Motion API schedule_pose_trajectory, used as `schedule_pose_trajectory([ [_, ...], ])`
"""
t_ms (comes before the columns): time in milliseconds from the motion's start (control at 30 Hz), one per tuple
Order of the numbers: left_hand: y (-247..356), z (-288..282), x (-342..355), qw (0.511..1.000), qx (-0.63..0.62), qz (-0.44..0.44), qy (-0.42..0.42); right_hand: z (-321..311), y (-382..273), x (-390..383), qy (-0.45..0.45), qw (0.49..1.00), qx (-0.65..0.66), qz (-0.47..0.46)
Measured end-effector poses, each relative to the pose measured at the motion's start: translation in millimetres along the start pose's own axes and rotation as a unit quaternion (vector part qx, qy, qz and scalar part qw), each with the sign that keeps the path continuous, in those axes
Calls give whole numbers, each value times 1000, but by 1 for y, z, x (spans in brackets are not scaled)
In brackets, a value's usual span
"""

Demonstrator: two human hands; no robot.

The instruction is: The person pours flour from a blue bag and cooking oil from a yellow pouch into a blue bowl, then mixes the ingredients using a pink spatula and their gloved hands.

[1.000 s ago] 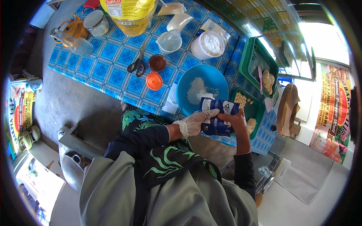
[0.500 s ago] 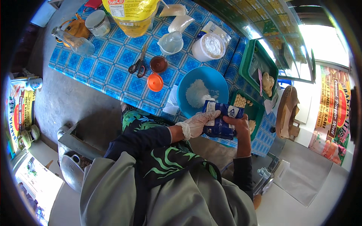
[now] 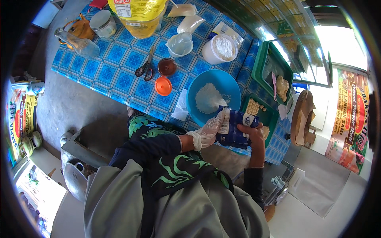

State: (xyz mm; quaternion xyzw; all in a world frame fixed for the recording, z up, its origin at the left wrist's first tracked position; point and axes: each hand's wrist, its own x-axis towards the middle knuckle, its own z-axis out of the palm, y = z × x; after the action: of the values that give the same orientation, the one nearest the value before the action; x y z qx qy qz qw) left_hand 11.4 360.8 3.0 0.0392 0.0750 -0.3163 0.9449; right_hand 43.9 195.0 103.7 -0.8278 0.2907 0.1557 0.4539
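Observation:
My left hand (image 3: 208,133), in a translucent white glove, grips the left side of a dark blue packet (image 3: 234,123). My bare right hand (image 3: 254,133) holds its right side, thumb across the front. The packet tilts toward a blue bowl (image 3: 196,91), with white powder (image 3: 207,96) streaming from its top onto a pile inside. Beside the bowl stand a white tub of powder (image 3: 222,51) and a green tray with small pale dough balls (image 3: 254,106). A white paper (image 3: 179,105) lies at the bowl's left.
The checked table (image 3: 119,91) also holds scissors (image 3: 144,69), orange (image 3: 162,85) and brown (image 3: 166,67) round items, a glass bottle (image 3: 79,45), yellow kettle (image 3: 77,27), jar (image 3: 102,24), large yellow pouch (image 3: 137,18) and small white bowl (image 3: 174,49). A green tray with dough (image 3: 282,87) sits right.
The packet and both my hands have shifted slightly right and down. My left hand has turned along the packet's side. The powder pile in the bowl looks larger.

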Motion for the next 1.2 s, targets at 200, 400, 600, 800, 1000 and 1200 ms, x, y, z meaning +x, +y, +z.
schedule_pose_trajectory([
  [200, 16, 16, -8, 998, -34, -55, 18, 11, -31, -12, 11, 999, -22, 20],
  [400, 17, 16, -11, 994, 5, -79, 69, 19, -56, -29, 0, 994, -104, 16],
  [600, 22, 16, -10, 991, 27, -107, 74, 12, -10, -22, 13, 1000, 18, 4],
  [800, 24, 15, -8, 957, 288, 30, 22, 5, 57, -33, 22, 960, 279, -2],
  [1000, 72, 53, -11, 714, 695, 71, -40, 30, 76, -56, 31, 919, 387, -75],
  [1200, 100, 49, 9, 628, 767, 89, -96, 65, 63, -71, -28, 889, 450, -83],
])
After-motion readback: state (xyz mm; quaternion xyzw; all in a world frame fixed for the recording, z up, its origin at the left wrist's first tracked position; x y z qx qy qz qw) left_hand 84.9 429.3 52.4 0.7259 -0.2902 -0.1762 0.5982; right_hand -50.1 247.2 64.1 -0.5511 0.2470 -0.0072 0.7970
